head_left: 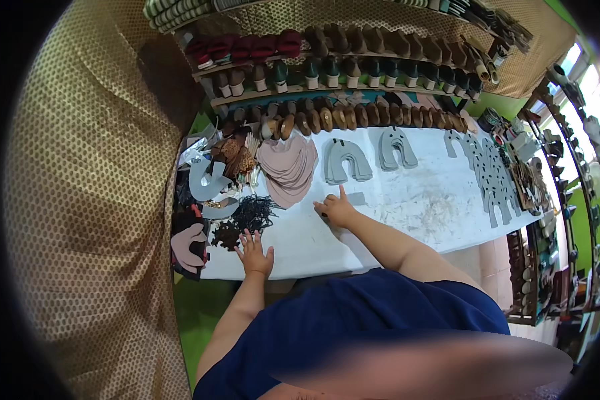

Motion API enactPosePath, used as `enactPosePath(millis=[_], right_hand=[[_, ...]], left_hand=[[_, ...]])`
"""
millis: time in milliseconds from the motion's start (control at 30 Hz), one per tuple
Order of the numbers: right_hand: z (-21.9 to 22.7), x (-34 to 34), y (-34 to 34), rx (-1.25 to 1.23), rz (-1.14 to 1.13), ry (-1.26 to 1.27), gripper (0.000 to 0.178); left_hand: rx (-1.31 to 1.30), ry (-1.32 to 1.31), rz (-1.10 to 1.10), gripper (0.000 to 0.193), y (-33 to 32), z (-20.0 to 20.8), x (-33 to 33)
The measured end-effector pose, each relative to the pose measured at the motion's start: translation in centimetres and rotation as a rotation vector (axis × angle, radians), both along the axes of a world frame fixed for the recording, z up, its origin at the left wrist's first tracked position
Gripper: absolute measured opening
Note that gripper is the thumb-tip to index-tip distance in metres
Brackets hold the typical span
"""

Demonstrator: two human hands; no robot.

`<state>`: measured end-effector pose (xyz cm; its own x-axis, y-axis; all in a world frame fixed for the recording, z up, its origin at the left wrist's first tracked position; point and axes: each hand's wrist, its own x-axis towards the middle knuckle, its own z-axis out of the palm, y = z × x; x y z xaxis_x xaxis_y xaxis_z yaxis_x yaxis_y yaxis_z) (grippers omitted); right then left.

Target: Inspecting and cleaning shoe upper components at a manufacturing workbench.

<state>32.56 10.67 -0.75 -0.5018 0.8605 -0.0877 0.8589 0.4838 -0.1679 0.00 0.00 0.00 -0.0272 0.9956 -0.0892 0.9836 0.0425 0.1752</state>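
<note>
My left hand [253, 255] lies with its fingers spread at the table's near edge, close to a pile of dark brown cut pieces [227, 235] and a tangle of thin black strips [252, 213]. Farther right, my right hand [338, 211] rests on the white tabletop with the index finger stretched out. Its other fingers are curled around something small and dark that I cannot make out. A small grey rectangular piece [357, 199] lies just beside that fingertip. Beyond my hands are a fanned stack of pink pieces [288, 167] and two stacks of grey arch-shaped pieces, one nearer [337, 155], one farther [395, 143].
Racks with rows of shoes and brown shoe lasts [340, 119] stand behind the table. More grey pieces [493, 173] lie at the right end, near assorted tools [528, 180]. A gold patterned curtain [100, 220] hangs at the left; shoe shelves [560, 147] stand at the right.
</note>
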Motion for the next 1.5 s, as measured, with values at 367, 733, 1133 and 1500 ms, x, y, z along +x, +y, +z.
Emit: enactPosePath(millis=[367,733,1133,1500], right_hand=[[7.8,13.0,-1.0,-0.120,-0.105,0.552,0.016],[14.0,27.0,0.5,-0.186,-0.190,0.611,0.019],[7.7,35.0,14.7,-0.346,-0.315,0.669,0.019],[4.1,35.6,26.1,-0.246,-0.353,0.391,0.034]], left_hand=[[0.104,0.089,0.073,0.079,-1.2,0.5,3.5],[0.103,-0.113,0.033,0.079,5.9,0.8,20.7],[-0.002,-0.023,0.065,0.080,9.8,-1.2,25.2],[-0.068,-0.027,0.076,0.079,10.0,-0.5,25.6]])
